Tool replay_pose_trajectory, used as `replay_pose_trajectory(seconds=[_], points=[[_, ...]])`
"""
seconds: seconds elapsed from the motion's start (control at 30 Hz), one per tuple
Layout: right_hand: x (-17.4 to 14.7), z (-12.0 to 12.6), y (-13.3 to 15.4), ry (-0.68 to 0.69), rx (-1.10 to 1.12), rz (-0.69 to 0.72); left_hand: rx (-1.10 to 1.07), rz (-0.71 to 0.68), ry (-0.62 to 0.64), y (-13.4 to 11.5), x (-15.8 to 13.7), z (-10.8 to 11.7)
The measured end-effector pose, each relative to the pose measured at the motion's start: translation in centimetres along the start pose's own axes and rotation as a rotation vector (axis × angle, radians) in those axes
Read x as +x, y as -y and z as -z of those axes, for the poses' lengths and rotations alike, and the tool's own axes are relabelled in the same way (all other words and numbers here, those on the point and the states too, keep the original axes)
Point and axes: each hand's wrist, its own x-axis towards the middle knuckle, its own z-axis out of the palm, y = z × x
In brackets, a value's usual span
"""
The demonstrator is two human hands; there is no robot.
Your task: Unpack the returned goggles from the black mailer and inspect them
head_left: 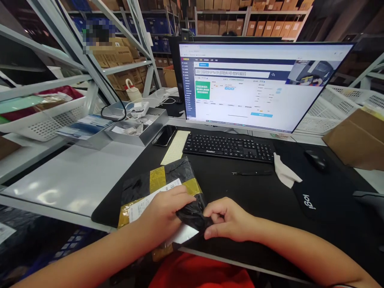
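A flat parcel in black plastic wrap [136,185] lies at the front of the desk, crossed by yellow tape [157,179]. On its top is a white label [146,201], partly covered by my left hand [168,206]. That hand rests over the parcel with its fingers closed on the black wrap. My right hand [229,219] pinches the wrap at the parcel's right end, where the plastic is bunched up. A pale flat piece [186,234] shows below the bunched wrap between my hands.
Behind the parcel are a keyboard [228,147], a phone [164,136] and a monitor [240,92]. A pen [252,173], a crumpled tissue [285,172] and a mouse [315,159] lie to the right. A grey tray [153,124] stands left, a cardboard box [357,138] right.
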Motion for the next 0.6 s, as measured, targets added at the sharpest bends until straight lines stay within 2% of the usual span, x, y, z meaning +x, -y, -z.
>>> replay_pose_trajectory(seconds=[0.17,0.37,0.5,0.6], points=[[0.2,0.4,-0.7,0.001,-0.077,0.15,-0.136,0.166,-0.056,-0.3,0.5,0.1],[0.8,0.7,-1.0,0.027,-0.099,0.17,-0.216,0.334,-0.098,-0.1,0.9,0.2],[1.0,0.9,-0.7,-0.019,-0.248,0.345,-0.229,0.405,-0.111,0.0,1.0,-0.3],[0.7,0.9,-0.7,-0.036,-0.372,0.424,-0.277,0.468,-0.117,0.4,1.3,0.0]])
